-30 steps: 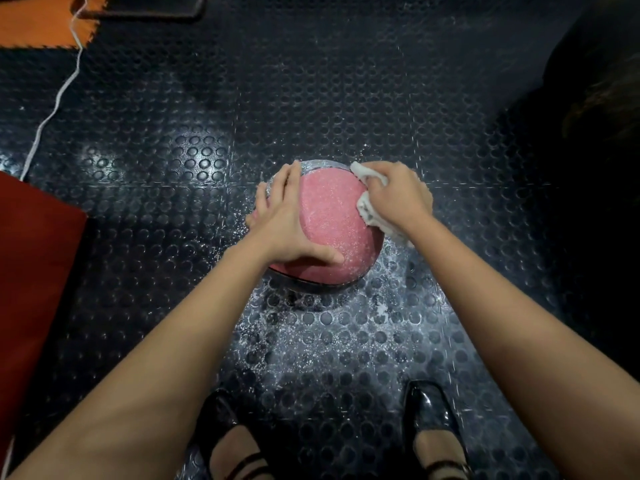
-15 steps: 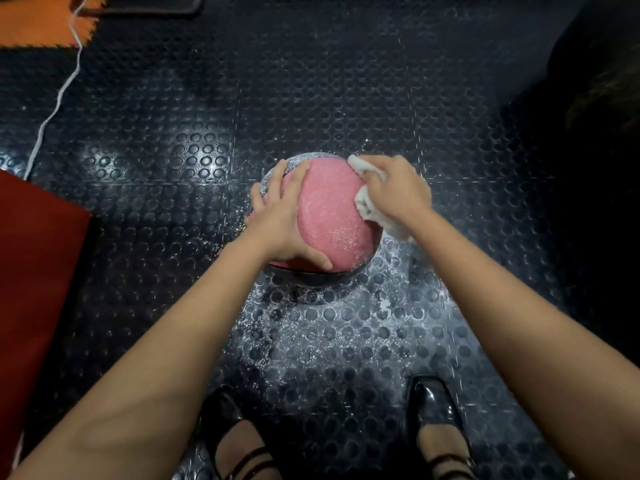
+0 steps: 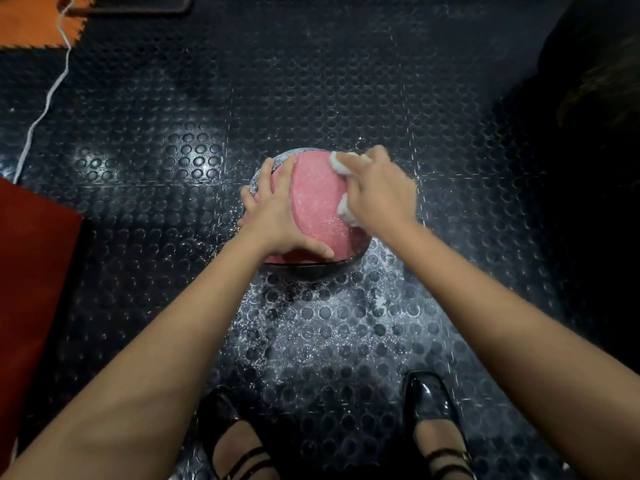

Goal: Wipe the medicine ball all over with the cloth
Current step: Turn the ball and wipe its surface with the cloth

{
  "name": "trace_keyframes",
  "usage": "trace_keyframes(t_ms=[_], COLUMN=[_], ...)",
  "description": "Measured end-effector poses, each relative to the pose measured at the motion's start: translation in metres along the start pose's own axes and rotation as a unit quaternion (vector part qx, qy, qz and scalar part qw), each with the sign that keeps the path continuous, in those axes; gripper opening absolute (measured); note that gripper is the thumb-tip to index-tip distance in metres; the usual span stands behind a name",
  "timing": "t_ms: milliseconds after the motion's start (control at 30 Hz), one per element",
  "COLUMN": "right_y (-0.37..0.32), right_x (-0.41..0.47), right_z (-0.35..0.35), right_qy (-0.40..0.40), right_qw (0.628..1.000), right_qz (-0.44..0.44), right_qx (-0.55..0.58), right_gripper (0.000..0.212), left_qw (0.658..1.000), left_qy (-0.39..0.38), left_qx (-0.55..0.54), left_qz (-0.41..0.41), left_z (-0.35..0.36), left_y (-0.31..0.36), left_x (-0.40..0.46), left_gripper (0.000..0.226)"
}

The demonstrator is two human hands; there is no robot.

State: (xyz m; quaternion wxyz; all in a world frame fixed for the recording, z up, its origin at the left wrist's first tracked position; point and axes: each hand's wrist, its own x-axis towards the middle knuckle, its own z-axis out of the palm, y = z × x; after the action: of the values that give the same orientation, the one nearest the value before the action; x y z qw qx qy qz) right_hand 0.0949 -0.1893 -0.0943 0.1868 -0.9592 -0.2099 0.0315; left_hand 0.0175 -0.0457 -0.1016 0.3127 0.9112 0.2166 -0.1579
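Observation:
A pink, dusty medicine ball (image 3: 317, 202) with a dark grey lower part sits on the black studded floor in the middle of the view. My left hand (image 3: 277, 213) lies flat on its left side, fingers straight and thumb along the near edge. My right hand (image 3: 377, 192) grips a crumpled white cloth (image 3: 341, 168) and presses it on the ball's upper right side. Most of the cloth is hidden under my fingers.
White powder is scattered over the floor (image 3: 329, 323) in front of the ball. A red mat (image 3: 31, 271) lies at the left, an orange mat (image 3: 27, 22) and a white cord (image 3: 45, 102) at the far left. My black shoes (image 3: 429, 407) stand near the bottom edge.
My right hand with the cloth has slid up and over the ball's right side toward its top. My left hand has turned slightly on the left side; the ball seems to have rotated a little.

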Motion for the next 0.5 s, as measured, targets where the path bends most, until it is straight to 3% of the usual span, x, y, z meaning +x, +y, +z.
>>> trace_keyframes(t_ms=[67,133,233,300,367,500], right_y=[-0.011,-0.004,0.023,0.039,0.048,0.055], right_x=[-0.021,-0.028,-0.003,0.013,0.023,0.036], right_z=[0.002,0.009,0.016,0.023,0.028,0.024], right_qy=[0.018,0.03,0.001,-0.056,-0.087,-0.124], right_qw=[0.989,0.979,0.998,0.978,0.97,0.97], right_qz=[-0.138,-0.192,0.011,0.098,0.083,0.076], right_qx=[-0.05,-0.053,0.058,0.178,0.211,0.193], right_gripper=[0.037,0.037,0.038,0.038,0.038,0.039], left_qw=[1.0,1.0,0.999,1.0,0.996,0.988], left_qy=[0.006,0.011,0.006,0.008,0.007,-0.015], left_qx=[-0.008,-0.026,-0.039,0.007,0.08,0.111], left_qz=[-0.004,-0.008,-0.009,-0.002,0.036,0.104], left_z=[0.0,0.0,0.001,0.0,-0.002,-0.001], left_y=[-0.001,-0.004,-0.007,-0.006,-0.006,-0.007], left_x=[0.0,-0.003,-0.008,-0.01,-0.009,-0.002], left_gripper=[0.158,0.157,0.156,0.158,0.159,0.152])
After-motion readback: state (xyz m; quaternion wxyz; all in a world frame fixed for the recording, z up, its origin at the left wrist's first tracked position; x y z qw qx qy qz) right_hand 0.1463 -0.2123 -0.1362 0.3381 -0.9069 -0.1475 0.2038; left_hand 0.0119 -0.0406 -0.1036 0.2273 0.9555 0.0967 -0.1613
